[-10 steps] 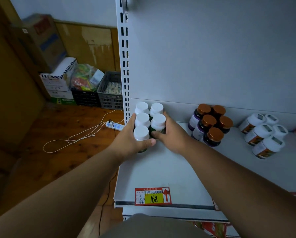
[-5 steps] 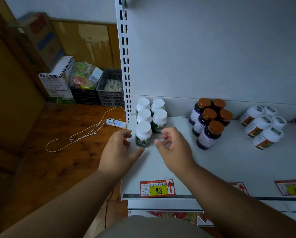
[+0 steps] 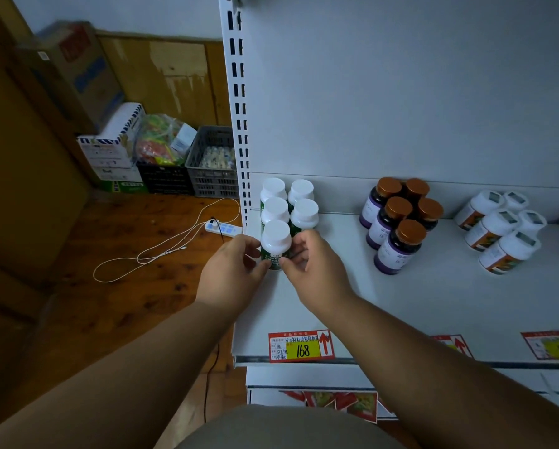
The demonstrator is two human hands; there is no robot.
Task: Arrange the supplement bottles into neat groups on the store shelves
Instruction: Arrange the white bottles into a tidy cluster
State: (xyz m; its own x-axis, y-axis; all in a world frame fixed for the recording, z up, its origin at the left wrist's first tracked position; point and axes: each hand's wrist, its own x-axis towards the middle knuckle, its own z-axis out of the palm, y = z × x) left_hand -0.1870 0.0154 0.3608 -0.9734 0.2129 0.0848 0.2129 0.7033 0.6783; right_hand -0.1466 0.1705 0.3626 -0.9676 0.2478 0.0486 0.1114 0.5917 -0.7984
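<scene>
We see the white shelf [image 3: 352,296] ending at its left edge right beside the white-capped group; the slotted upright [image 3: 239,108] stands just behind that corner; bare shelf surface runs from the hands forward to the front lip, where a price tag [image 3: 299,346] reads 168; more bare surface sits between the white-capped group and the brown-capped bottles [image 3: 401,222] to the right; a further cluster of white bottles with orange labels [image 3: 501,231] stands beyond those, well apart from the hands.

Left hand [image 3: 232,273] and right hand [image 3: 317,270] both have fingers curled round the front white-capped bottle [image 3: 275,243], pinching its lower body from either side; thumbs meet low on the label.

That bottle stands upright at the front of the group, near the shelf's left edge; white cap, green label with small print we can't read; four matching bottles [image 3: 287,202] stand behind it in two rows of two, close together, back pair against the rear panel.

Off the shelf to the left: wooden floor [image 3: 125,303], a power strip [image 3: 221,227] with white cable, crates and boxes against the wall.
</scene>
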